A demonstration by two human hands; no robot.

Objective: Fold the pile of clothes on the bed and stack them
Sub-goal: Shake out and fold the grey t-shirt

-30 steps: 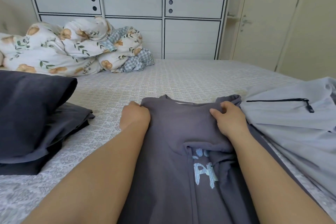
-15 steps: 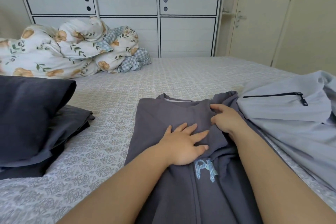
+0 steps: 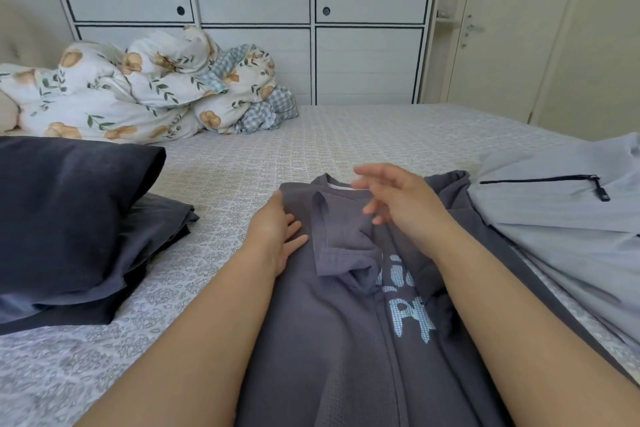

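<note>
Patterned bedsheet [image 3: 242,156] carries a waffle-knit grey shirt [image 3: 311,340]; left hand [image 3: 277,236] presses flat, right hand [image 3: 398,198] hovers, both grips open.

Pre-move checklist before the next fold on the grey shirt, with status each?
1. Grey shirt lies on the bed: ok.
2. Left sleeve folded in over the chest: ok.
3. Left hand flat on the shirt's left edge: ok.
4. Right hand on the cloth: cannot tell, blurred.
5. Right side folded in: not ok; it runs toward the light blue garment.
6. Bed beyond the collar free: ok.
</note>
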